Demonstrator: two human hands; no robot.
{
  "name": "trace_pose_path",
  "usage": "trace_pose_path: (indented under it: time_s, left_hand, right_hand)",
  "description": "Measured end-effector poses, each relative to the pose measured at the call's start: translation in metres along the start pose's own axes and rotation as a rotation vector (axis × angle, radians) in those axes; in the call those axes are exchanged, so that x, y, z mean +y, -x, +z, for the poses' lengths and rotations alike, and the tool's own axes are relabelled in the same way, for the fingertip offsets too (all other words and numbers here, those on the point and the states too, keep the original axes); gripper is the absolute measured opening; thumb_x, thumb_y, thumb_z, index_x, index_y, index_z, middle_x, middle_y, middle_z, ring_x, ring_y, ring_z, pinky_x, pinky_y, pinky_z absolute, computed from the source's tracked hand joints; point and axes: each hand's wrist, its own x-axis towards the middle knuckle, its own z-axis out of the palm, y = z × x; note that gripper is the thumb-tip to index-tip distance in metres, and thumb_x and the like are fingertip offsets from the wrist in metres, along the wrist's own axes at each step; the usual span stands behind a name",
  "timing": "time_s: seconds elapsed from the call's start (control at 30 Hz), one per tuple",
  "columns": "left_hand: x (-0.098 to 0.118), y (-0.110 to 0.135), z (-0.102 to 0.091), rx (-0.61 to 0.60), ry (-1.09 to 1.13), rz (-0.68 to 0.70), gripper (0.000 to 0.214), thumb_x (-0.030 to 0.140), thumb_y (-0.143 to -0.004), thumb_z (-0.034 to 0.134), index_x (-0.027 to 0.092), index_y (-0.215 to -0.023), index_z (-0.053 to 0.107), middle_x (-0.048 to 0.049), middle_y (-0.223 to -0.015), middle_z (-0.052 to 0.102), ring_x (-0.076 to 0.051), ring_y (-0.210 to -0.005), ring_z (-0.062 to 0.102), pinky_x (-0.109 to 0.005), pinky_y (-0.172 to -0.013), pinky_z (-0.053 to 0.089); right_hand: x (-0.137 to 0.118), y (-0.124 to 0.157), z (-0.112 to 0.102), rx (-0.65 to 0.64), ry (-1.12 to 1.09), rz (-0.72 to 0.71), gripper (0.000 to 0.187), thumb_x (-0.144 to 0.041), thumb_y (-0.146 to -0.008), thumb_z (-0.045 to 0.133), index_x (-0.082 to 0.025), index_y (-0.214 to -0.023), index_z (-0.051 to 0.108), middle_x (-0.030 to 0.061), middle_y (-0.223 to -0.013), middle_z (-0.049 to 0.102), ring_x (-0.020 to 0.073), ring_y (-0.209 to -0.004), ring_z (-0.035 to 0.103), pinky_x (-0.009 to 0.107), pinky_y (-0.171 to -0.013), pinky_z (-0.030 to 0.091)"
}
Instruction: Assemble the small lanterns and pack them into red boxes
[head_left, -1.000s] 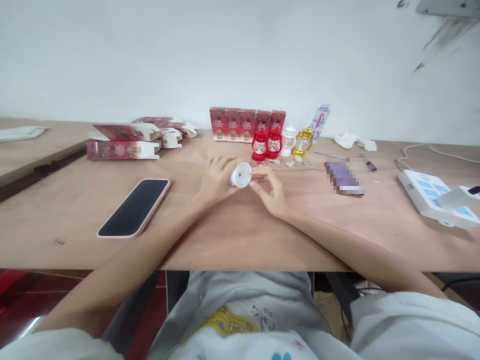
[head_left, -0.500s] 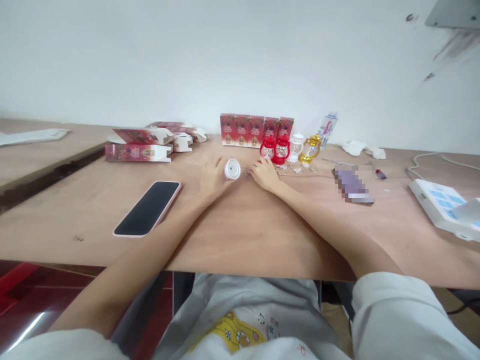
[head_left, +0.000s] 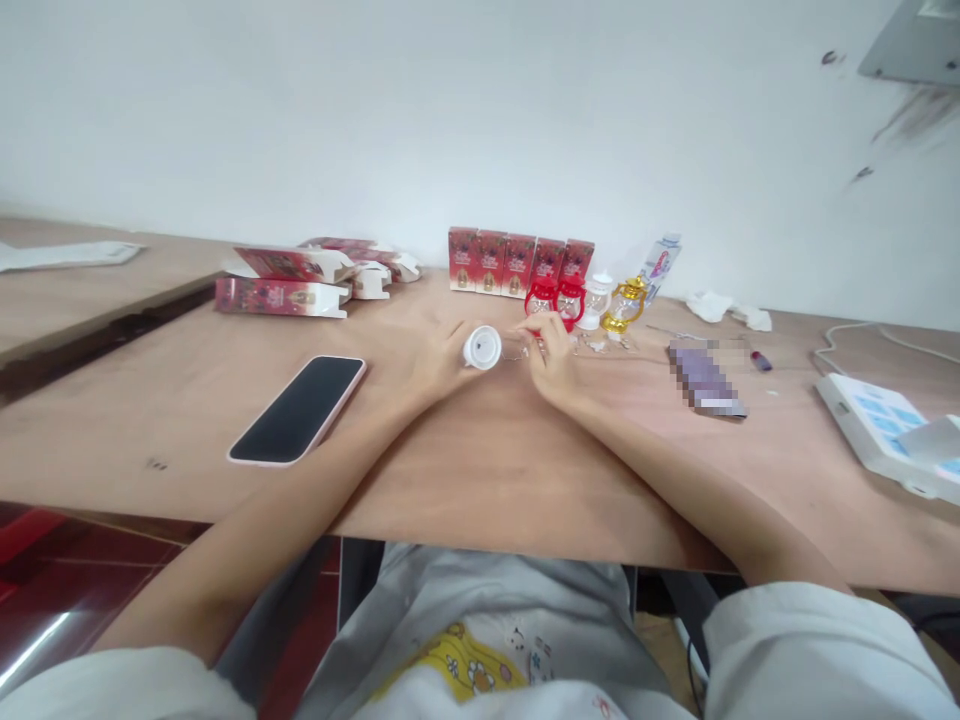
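Note:
My left hand is closed around a small white lantern, tipped so its round base faces me; the rest of it is mostly hidden. Just to its right is my right hand, its fingers bent and drawn together towards the lantern. Whatever is in those fingertips is too small to make out. Thin wire-like bits lie between the hands. Behind my right hand stand two red lanterns, a white one and a gold one, with small loose pieces in front.
Several red boxes stand in a row by the wall. Opened red cartons lie at the left, above a phone. On the right are a blurred purple packet, crumpled tissue, and a white power strip with its cable.
My right hand has shifted a little to the right and lifted its fingers, away from the red lanterns. My left hand still holds the white lantern; the view has tilted slightly.

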Motion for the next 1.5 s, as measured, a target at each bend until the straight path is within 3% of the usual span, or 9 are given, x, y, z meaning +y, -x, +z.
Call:
trace_pose_path:
  time_s: [0.23,0.77,1.3,1.5]
  left_hand:
    - [0.007,-0.001,0.000,-0.015,-0.021,0.085,0.029,0.036,-0.084,0.054,0.019,-0.108,0.054,-0.0084,-0.106,0.063,-0.021,-0.096,0.058,-0.036,-0.084,0.048]
    - [0.007,0.001,0.005,0.011,-0.037,0.120,0.033,0.039,-0.084,0.054,0.018,-0.110,0.054,-0.0097,-0.109,0.064,-0.023,-0.101,0.058,-0.037,-0.087,0.046]
    - [0.013,0.003,0.007,0.006,-0.026,0.090,0.031,0.040,-0.085,0.053,0.018,-0.107,0.054,-0.0079,-0.103,0.063,-0.022,-0.098,0.057,-0.036,-0.083,0.047]
    - [0.012,0.004,0.008,-0.024,-0.045,0.019,0.034,0.038,-0.083,0.055,0.019,-0.112,0.053,-0.0069,-0.108,0.062,-0.022,-0.099,0.056,-0.037,-0.085,0.048]
  right_hand:
    - [-0.010,0.017,0.007,-0.043,0.024,-0.039,0.022,-0.029,-0.095,0.041,-0.021,-0.091,0.061,0.0071,-0.091,0.056,0.0194,-0.090,0.055,0.036,-0.083,0.043]
    - [-0.010,0.020,0.009,-0.015,0.055,-0.051,0.026,-0.031,-0.096,0.039,-0.020,-0.087,0.060,0.0077,-0.090,0.058,0.0196,-0.089,0.055,0.036,-0.082,0.043]
    - [-0.009,0.022,0.009,-0.054,0.094,-0.107,0.024,-0.032,-0.095,0.041,-0.021,-0.087,0.061,0.0085,-0.091,0.060,0.0207,-0.087,0.056,0.037,-0.082,0.041]
    - [-0.011,0.023,0.008,-0.136,0.140,-0.093,0.025,-0.031,-0.095,0.041,-0.020,-0.089,0.063,0.0105,-0.096,0.063,0.0226,-0.091,0.056,0.039,-0.083,0.040]
